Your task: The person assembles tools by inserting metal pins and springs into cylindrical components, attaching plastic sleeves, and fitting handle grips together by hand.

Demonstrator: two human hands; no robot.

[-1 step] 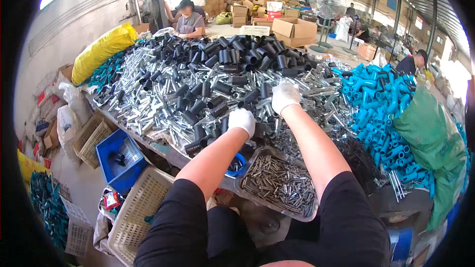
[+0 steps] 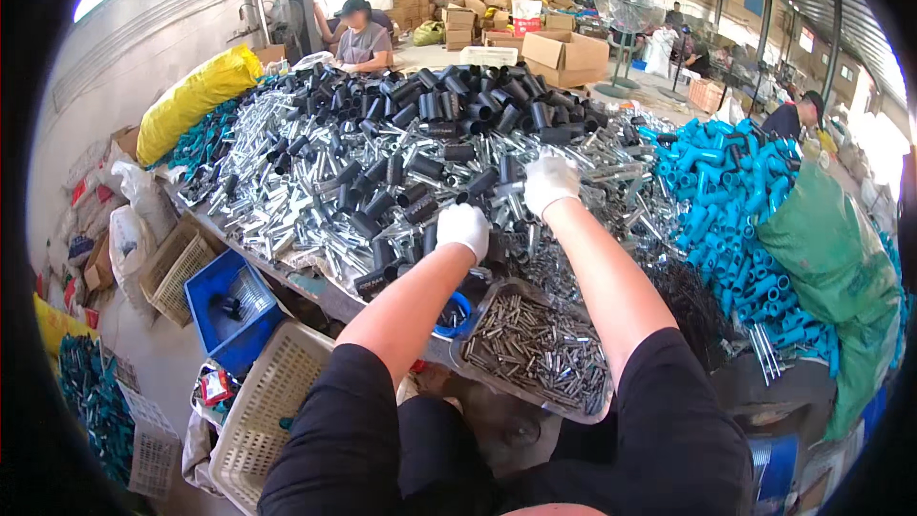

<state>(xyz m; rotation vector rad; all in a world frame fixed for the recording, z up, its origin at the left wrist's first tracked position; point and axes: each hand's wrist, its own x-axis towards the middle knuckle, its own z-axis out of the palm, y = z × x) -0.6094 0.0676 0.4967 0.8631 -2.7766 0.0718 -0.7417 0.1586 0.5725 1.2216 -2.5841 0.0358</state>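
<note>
Both my hands wear white gloves and reach into a heap of parts on the table. My left hand [image 2: 463,230] rests beside a black tube [image 2: 383,252] and other black tubes at the near side of the heap, its fingers curled. Farther right and a bit farther off, my right hand [image 2: 551,182] is curled over the silver metal pins [image 2: 626,177], close to another black tube [image 2: 509,169]. What either hand grips is hidden. Below my hands stands a tray [image 2: 460,355] of short dark metal pins [image 2: 535,349], with a small blue round container [image 2: 453,315] at its left.
Turquoise bent pipe parts [image 2: 726,201] are piled at right, beside a green sack [image 2: 821,229]. A yellow sack [image 2: 196,105] lies far left. A blue crate [image 2: 222,349] and a cream basket [image 2: 258,420] stand lower left. A person [image 2: 365,41] sits across the table.
</note>
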